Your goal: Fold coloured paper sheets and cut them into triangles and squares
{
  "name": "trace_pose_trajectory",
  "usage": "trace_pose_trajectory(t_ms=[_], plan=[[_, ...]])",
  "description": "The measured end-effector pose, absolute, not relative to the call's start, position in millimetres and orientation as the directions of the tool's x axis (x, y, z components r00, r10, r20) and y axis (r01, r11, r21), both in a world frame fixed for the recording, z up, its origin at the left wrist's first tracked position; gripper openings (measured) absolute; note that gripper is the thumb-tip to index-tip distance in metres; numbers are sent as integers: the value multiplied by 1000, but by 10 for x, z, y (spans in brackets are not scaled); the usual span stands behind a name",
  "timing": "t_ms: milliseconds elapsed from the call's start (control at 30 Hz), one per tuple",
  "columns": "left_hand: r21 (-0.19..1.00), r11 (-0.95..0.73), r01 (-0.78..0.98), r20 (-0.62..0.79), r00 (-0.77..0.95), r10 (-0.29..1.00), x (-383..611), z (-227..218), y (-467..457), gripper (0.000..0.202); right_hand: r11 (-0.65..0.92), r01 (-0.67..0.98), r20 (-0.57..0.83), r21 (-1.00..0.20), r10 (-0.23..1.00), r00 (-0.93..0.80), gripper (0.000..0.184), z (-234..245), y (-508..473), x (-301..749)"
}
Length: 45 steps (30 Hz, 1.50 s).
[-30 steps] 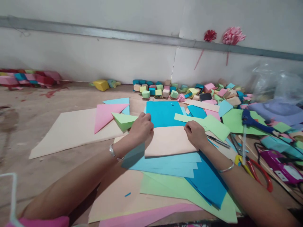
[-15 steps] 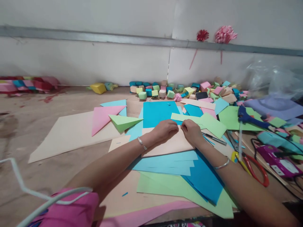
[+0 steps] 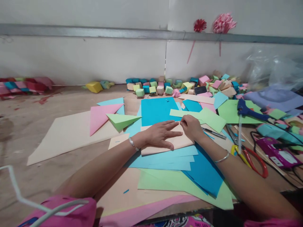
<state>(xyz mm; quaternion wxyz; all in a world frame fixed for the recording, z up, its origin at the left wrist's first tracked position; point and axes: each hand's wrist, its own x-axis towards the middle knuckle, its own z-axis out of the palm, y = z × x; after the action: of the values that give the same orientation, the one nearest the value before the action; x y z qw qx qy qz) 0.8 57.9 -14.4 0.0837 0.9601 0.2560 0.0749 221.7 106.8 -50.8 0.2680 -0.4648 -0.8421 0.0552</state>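
A peach sheet of paper (image 3: 156, 149) lies on the pile in front of me, and both hands are at it. My left hand (image 3: 163, 135) rests flat on the sheet with its fingers spread. At the sheet's far edge, the fingers of my right hand (image 3: 190, 127) are pinched together on the peach paper. Under it are light blue sheets (image 3: 163, 162) and darker blue sheets (image 3: 205, 176). A bright blue sheet (image 3: 158, 110) lies just beyond, and a pale green strip (image 3: 184, 113) is close to my right fingertips.
Scissors (image 3: 255, 162), a blue glue gun (image 3: 251, 113), a craft knife (image 3: 214, 133) and a purple power strip (image 3: 276, 153) with cables lie at right. Folded pink (image 3: 101, 115) and green (image 3: 121, 120) papers are at left. Small paper boxes (image 3: 153, 88) line the wall.
My left hand has opened from a pinch at the paper's far edge and now lies flat on the sheet. My right hand stays pinched at the edge. The view has tilted slightly.
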Motion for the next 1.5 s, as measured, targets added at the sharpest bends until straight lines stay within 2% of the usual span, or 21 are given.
trace_pose_trajectory(t_ms=[133,200,233,333,433,567,700,800,967,1200,1500], plan=[[199,-861,468,110,862,494,-4,-205,611,81,528,794,413,-301,823,-390,7,-351,981,2213],[203,-860,469,116,860,497,-7,-241,631,83,533,812,419,-239,811,-409,11,-213,812,2200],[209,-861,464,122,861,494,-7,-252,639,84,558,810,414,-181,791,-452,14,-144,691,2186],[237,-866,440,145,865,479,-6,-249,647,86,726,673,307,141,614,-727,26,-17,249,2125],[248,-867,432,166,863,478,-9,-226,642,84,783,558,229,275,511,-829,26,-46,-119,2110],[258,-861,438,160,860,485,-11,-222,641,85,730,591,184,343,565,-804,36,-173,-299,2319],[277,-852,444,138,860,492,-2,-218,643,86,596,680,139,427,700,-701,28,-133,-308,2621],[290,-847,446,125,860,495,6,-208,643,84,545,722,155,427,742,-652,27,-22,-279,2634],[290,-836,466,90,856,509,1,-188,633,84,711,631,164,311,614,-772,36,-60,-219,2354],[234,-830,507,75,842,535,21,-64,579,78,727,636,141,257,623,-769,31,-264,-229,2345],[272,-723,636,-103,766,635,-203,-7,492,104,752,628,234,199,586,-776,30,-293,-216,2390]])
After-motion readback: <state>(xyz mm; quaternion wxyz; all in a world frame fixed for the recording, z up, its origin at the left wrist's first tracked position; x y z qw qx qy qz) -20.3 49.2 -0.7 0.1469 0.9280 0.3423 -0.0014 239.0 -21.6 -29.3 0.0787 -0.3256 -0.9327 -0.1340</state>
